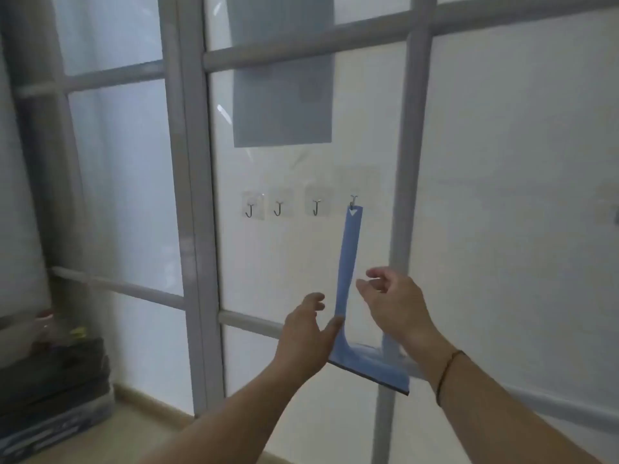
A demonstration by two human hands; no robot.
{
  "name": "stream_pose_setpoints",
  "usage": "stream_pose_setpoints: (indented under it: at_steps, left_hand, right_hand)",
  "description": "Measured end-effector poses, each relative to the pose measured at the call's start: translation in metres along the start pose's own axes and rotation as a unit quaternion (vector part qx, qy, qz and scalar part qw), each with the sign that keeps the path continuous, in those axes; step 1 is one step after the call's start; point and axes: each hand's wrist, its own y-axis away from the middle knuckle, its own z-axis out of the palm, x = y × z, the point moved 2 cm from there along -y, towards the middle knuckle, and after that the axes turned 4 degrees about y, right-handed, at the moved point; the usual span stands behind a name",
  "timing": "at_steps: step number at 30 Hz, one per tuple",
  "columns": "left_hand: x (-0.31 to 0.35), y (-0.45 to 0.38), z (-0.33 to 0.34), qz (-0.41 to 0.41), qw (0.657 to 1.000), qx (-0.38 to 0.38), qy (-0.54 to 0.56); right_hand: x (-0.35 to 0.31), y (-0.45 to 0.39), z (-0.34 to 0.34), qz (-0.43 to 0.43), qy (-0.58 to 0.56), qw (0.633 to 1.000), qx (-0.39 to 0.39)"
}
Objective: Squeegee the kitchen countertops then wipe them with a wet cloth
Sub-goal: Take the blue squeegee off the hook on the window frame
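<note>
A blue squeegee point(349, 262) hangs by its handle from the rightmost metal hook point(353, 200) stuck on a frosted glass door. Its wide blade end point(371, 366) points down and to the right. My left hand point(306, 336) is just left of the handle's lower part, thumb touching the handle, fingers loosely curled and holding nothing. My right hand point(390, 303) hovers just right of the handle with relaxed fingers, apart from it. A thin dark band sits on my right wrist.
Three more bare hooks point(278, 208) line up to the left of the squeegee. A grey sheet point(283, 102) hangs on the glass above. The door's grey frame point(197, 195) runs vertically at the left. Dark boxes with bags point(53, 373) are stacked at the lower left.
</note>
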Motion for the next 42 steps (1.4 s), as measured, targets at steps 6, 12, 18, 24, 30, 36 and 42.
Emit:
stream_pose_setpoints:
  at_steps: [6,12,18,24,30,36,42]
  left_hand:
    - [0.004,-0.020,0.023,-0.026,0.999,-0.015,0.016]
    - [0.009,-0.018,0.016,-0.005,1.000,0.012,0.002]
    - [0.021,-0.010,-0.007,0.011,0.999,0.001,0.046]
    - [0.036,-0.002,-0.026,0.026,0.996,-0.017,0.086]
    - [0.018,0.026,-0.047,0.071,0.995,-0.071,0.020]
    - [-0.056,0.082,-0.117,0.055,0.963,-0.118,-0.236]
    - [-0.154,0.197,-0.246,-0.056,0.870,-0.179,-0.456]
  right_hand:
    - [0.004,-0.041,0.022,0.021,-0.068,0.997,-0.018]
    - [0.000,-0.048,0.026,0.023,-0.105,0.993,-0.039]
    - [-0.020,-0.038,0.022,0.000,-0.138,0.990,-0.014]
    - [-0.042,-0.029,0.014,-0.034,-0.146,0.989,0.000]
    - [-0.045,-0.009,0.015,-0.061,-0.118,0.991,-0.021]
    - [-0.029,0.042,0.059,-0.024,-0.275,0.948,-0.158]
    - [-0.027,0.148,0.213,0.091,-0.226,0.834,-0.495]
